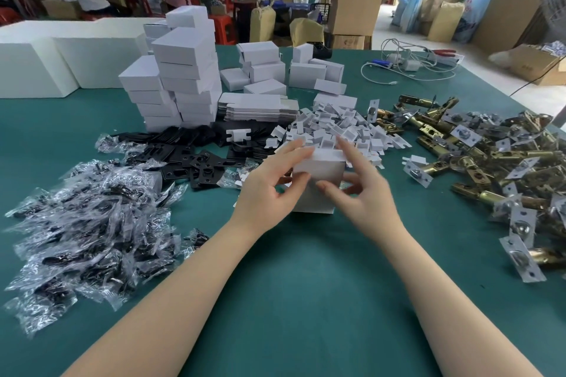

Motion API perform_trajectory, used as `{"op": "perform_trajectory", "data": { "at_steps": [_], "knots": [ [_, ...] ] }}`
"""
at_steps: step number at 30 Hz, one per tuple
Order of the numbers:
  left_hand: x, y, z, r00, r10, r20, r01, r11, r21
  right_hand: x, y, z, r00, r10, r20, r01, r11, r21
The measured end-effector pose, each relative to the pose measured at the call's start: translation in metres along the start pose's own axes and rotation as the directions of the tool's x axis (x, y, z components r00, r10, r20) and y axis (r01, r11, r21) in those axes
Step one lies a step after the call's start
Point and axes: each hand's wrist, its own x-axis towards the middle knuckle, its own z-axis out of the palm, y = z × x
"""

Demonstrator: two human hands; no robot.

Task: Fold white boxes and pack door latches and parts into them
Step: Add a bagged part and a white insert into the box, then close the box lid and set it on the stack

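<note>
A white box (317, 184) stands upright at the middle of the green desk (291, 300), held between both hands. The left hand (269, 187) grips its left side, fingers reaching over the top edge; the right hand (364, 190) pinches its right side with thumb and curled fingers. Brass door latches (490, 162) lie heaped to the right, bagged black parts (88, 223) to the left, and stacked folded boxes (180, 76) stand far left.

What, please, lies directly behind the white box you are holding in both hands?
Behind the white box lies a heap of small white cardboard inserts, with flat box blanks further back. The box hides the table directly beneath it.
</note>
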Motion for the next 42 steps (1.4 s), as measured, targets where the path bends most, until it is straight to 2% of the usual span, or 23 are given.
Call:
{"op": "perform_trajectory", "data": {
  "at_steps": [2, 4, 6, 11, 14, 16, 17, 19, 21, 23, 25, 26, 27, 29, 31, 33, 37, 42],
  "knots": [
    [-0.005, -0.005, 0.000, 0.983, -0.146, 0.108, 0.145, 0.989, 0.017, -0.006, 0.010, 0.005, 0.981, 0.126, 0.149, -0.131, 0.991, 0.022],
    [-0.009, -0.010, 0.000, 0.934, -0.276, 0.227, 0.271, 0.961, 0.053, -0.009, 0.020, 0.009, 0.970, 0.162, 0.181, -0.160, 0.987, -0.027],
    [-0.010, -0.015, -0.001, 0.913, -0.302, 0.276, 0.283, 0.953, 0.106, -0.008, 0.025, 0.010, 0.973, 0.173, 0.152, -0.172, 0.985, -0.018],
    [-0.013, -0.012, -0.003, 0.925, -0.304, 0.226, 0.292, 0.953, 0.085, -0.011, 0.026, 0.007, 0.973, 0.156, 0.169, -0.167, 0.984, 0.056],
    [-0.015, -0.008, -0.002, 0.933, -0.319, 0.169, 0.337, 0.937, -0.093, -0.012, 0.024, 0.007, 0.980, 0.152, 0.127, -0.172, 0.971, 0.164],
    [-0.008, 0.004, -0.007, 0.939, -0.336, 0.069, 0.342, 0.901, -0.266, -0.011, 0.021, 0.008, 0.980, 0.180, 0.090, -0.195, 0.961, 0.198],
    [-0.002, 0.012, -0.012, 0.945, -0.328, -0.021, 0.302, 0.893, -0.333, -0.012, 0.021, 0.007, 0.978, 0.195, 0.077, -0.207, 0.959, 0.193],
    [0.018, 0.031, -0.035, 0.928, -0.263, -0.263, 0.138, 0.900, -0.413, -0.013, 0.021, 0.007, 0.977, 0.201, 0.077, -0.211, 0.965, 0.159],
    [0.052, 0.043, -0.074, 0.832, -0.227, -0.507, -0.020, 0.900, -0.435, -0.014, 0.021, 0.009, 0.975, 0.193, 0.106, -0.204, 0.973, 0.107],
    [0.096, 0.041, -0.126, 0.661, -0.285, -0.694, -0.072, 0.897, -0.436, -0.013, 0.021, 0.010, 0.975, 0.185, 0.121, -0.193, 0.980, 0.055],
    [0.141, 0.025, -0.179, 0.475, -0.425, -0.770, -0.016, 0.871, -0.491, -0.010, 0.020, 0.010, 0.974, 0.197, 0.117, -0.203, 0.978, 0.048],
    [0.158, 0.014, -0.204, 0.403, -0.518, -0.754, 0.026, 0.830, -0.557, -0.008, 0.021, 0.010, 0.972, 0.206, 0.110, -0.213, 0.976, 0.051],
    [0.172, 0.000, -0.226, 0.363, -0.613, -0.702, 0.105, 0.775, -0.623, -0.008, 0.022, 0.011, 0.971, 0.216, 0.102, -0.222, 0.974, 0.053],
    [0.187, -0.025, -0.258, 0.333, -0.776, -0.535, 0.384, 0.630, -0.674, -0.007, 0.023, 0.011, 0.968, 0.228, 0.103, -0.233, 0.972, 0.038],
    [0.190, -0.038, -0.272, 0.302, -0.840, -0.451, 0.691, 0.518, -0.503, -0.007, 0.025, 0.012, 0.967, 0.223, 0.127, -0.223, 0.975, -0.011],
    [0.185, -0.045, -0.272, 0.314, -0.832, -0.457, 0.815, 0.483, -0.321, -0.007, 0.026, 0.013, 0.966, 0.216, 0.144, -0.210, 0.976, -0.053],
    [0.177, -0.063, -0.265, 0.390, -0.818, -0.423, 0.805, 0.526, -0.274, -0.007, 0.027, 0.014, 0.972, 0.192, 0.133, -0.183, 0.980, -0.079],
    [0.172, -0.079, -0.253, 0.446, -0.826, -0.346, 0.827, 0.528, -0.192, -0.006, 0.027, 0.014, 0.975, 0.185, 0.120, -0.174, 0.980, -0.097]
  ]
}}
